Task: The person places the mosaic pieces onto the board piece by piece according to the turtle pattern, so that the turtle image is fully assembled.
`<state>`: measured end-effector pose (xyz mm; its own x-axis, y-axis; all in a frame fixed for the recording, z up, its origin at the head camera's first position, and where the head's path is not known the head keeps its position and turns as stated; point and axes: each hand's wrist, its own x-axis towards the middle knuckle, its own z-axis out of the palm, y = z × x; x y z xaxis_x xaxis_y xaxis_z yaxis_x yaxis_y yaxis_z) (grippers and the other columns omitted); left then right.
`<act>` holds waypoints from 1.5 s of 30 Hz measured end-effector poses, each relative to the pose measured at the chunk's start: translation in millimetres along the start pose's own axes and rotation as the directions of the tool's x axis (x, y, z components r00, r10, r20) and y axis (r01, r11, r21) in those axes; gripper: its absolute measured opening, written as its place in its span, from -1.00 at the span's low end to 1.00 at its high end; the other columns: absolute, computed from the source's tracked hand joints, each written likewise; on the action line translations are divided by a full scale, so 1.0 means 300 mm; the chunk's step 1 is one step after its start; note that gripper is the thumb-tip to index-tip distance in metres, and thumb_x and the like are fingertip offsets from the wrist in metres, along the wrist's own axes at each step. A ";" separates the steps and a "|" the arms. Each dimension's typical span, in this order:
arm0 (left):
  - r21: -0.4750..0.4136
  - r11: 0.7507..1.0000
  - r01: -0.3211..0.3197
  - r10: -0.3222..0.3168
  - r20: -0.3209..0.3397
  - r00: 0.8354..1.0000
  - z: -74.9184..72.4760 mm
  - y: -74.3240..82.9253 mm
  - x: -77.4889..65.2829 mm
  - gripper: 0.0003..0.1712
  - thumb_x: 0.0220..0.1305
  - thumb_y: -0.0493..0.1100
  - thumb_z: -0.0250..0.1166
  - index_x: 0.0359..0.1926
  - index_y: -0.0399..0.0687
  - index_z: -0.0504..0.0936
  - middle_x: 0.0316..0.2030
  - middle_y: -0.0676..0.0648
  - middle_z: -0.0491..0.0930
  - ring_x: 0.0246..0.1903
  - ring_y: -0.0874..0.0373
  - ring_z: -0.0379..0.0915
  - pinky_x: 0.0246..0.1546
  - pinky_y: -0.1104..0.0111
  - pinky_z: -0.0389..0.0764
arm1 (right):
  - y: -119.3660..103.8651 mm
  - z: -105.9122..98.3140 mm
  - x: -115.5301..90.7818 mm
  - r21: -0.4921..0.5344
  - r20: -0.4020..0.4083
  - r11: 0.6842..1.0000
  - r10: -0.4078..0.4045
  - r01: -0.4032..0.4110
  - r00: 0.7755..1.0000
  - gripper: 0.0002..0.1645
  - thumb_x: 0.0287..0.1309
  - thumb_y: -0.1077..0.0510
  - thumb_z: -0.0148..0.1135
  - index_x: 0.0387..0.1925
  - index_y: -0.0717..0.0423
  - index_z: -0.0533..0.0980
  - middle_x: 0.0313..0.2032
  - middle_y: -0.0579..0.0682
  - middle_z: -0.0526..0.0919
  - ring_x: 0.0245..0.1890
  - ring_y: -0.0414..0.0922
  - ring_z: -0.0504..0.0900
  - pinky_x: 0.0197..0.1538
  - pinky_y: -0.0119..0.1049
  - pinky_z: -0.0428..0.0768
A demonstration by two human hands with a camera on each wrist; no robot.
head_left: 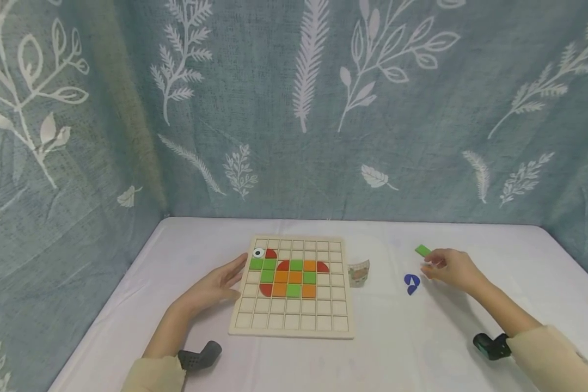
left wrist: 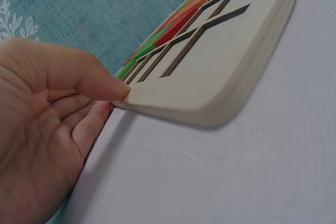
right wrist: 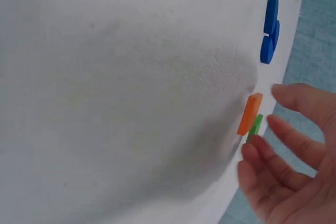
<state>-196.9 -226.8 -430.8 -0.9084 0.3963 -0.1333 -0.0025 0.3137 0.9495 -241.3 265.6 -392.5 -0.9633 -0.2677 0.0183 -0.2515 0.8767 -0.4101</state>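
Observation:
My left hand (head_left: pixel 219 283) rests against the left edge of a wooden grid board (head_left: pixel 284 321), fingers spread along it. In the left wrist view the thumb (left wrist: pixel 105 80) touches the board's rim. Green, orange and red tiles fill some cells, with a round eye piece (head_left: pixel 258 252) at the upper left. On the right, my right hand (head_left: pixel 449 267) hovers over the cloth, thumb and fingertips apart. An orange tile (right wrist: pixel 250 114) and a green tile (right wrist: pixel 255 125) lie close to its fingertips in the right wrist view; the orange one is hidden in the head view.
Blue pieces (head_left: pixel 411 281) lie together on the white cloth, left of the right hand. A small printed card (head_left: pixel 359 273) stands at the board's right edge. A blue-green curtain (head_left: pixel 294 179) with leaf patterns closes off the back and left of the table.

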 end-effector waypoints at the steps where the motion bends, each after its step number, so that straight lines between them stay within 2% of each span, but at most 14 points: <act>1: 0.000 1.000 0.004 -0.004 -0.003 1.000 0.001 -0.001 -0.001 0.07 -0.10 -0.47 0.21 0.42 -0.26 -0.16 0.43 -0.24 -0.25 0.37 -0.19 -0.17 0.32 0.11 0.03 | 0.003 0.004 -0.001 -0.011 0.010 1.000 0.010 -0.010 1.000 -0.74 -0.04 0.20 0.30 -0.29 0.30 0.57 -0.36 0.20 0.62 -0.33 0.08 0.56 -0.27 -0.05 0.58; 6: -0.011 1.000 -0.001 0.001 0.006 1.000 0.002 -0.015 -0.001 0.06 -0.09 -0.48 0.20 0.42 -0.27 -0.16 0.43 -0.25 -0.26 0.37 -0.20 -0.18 0.32 0.13 0.03 | 0.015 0.014 -0.002 -0.041 0.053 0.999 0.031 -0.029 0.998 -0.75 -0.09 0.30 0.32 -0.27 0.27 0.57 -0.37 0.17 0.62 -0.32 0.07 0.53 -0.21 0.01 0.57; 15: -0.023 1.000 -0.010 0.011 0.015 1.000 0.005 -0.009 -0.006 0.06 -0.09 -0.49 0.19 0.41 -0.28 -0.17 0.43 -0.26 -0.27 0.37 -0.21 -0.18 0.31 0.13 0.04 | 0.009 0.019 -0.001 -0.046 0.047 0.999 0.025 -0.023 0.999 -0.69 -0.14 0.32 0.32 -0.25 0.32 0.56 -0.41 0.15 0.60 -0.38 0.01 0.50 -0.29 -0.05 0.56; 23: -0.006 1.000 0.018 -0.018 -0.001 1.000 0.010 -0.012 -0.004 0.06 -0.09 -0.48 0.19 0.42 -0.24 -0.16 0.43 -0.21 -0.26 0.37 -0.18 -0.15 0.32 0.14 0.05 | 0.004 0.013 -0.001 -0.038 0.056 0.999 0.025 -0.023 0.998 -0.69 -0.17 0.32 0.35 -0.27 0.34 0.56 -0.39 0.19 0.61 -0.35 0.07 0.55 -0.23 0.00 0.58; 27: 0.001 1.000 0.027 -0.027 -0.013 1.000 0.012 -0.013 0.000 0.07 -0.10 -0.48 0.19 0.42 -0.22 -0.15 0.44 -0.19 -0.24 0.37 -0.15 -0.13 0.31 0.18 0.06 | 0.004 0.001 -0.002 -0.041 0.053 0.999 0.021 -0.018 0.998 -0.67 -0.18 0.27 0.37 -0.28 0.33 0.57 -0.40 0.17 0.62 -0.36 0.06 0.56 -0.27 -0.03 0.59; 33: -0.004 1.000 0.019 -0.019 -0.008 1.000 0.006 -0.014 0.004 0.07 -0.09 -0.47 0.20 0.43 -0.22 -0.17 0.44 -0.20 -0.25 0.37 -0.16 -0.15 0.31 0.17 0.07 | 0.007 -0.030 0.007 -0.036 0.049 0.999 -0.005 0.006 0.999 -0.60 -0.16 0.18 0.39 -0.24 0.34 0.57 -0.44 0.10 0.61 -0.40 -0.03 0.53 -0.38 -0.18 0.56; 38: -0.007 1.000 0.019 -0.019 -0.007 1.000 0.003 -0.017 0.005 0.07 -0.08 -0.47 0.20 0.43 -0.20 -0.17 0.44 -0.20 -0.23 0.38 -0.16 -0.15 0.32 0.16 0.06 | 0.001 -0.046 0.012 -0.025 0.063 0.999 -0.040 0.041 0.997 -0.60 -0.13 0.20 0.36 -0.20 0.34 0.57 -0.43 0.03 0.62 -0.41 -0.08 0.52 -0.38 -0.27 0.52; 45: 0.007 1.000 0.021 -0.021 -0.003 1.000 0.000 -0.008 0.004 0.08 -0.08 -0.45 0.22 0.43 -0.21 -0.18 0.44 -0.21 -0.25 0.37 -0.18 -0.14 0.32 0.14 0.06 | -0.040 -0.040 0.006 0.029 0.077 0.997 -0.077 0.075 0.994 -0.64 -0.12 0.24 0.35 -0.20 0.31 0.58 -0.38 0.07 0.65 -0.35 -0.05 0.56 -0.29 -0.19 0.61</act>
<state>-197.8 -227.1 -433.4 -0.9093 0.3874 -0.1522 -0.0186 0.3275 0.9447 -241.1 259.4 -376.7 -0.9311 -0.3641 -0.0204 -0.3199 0.8423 -0.4339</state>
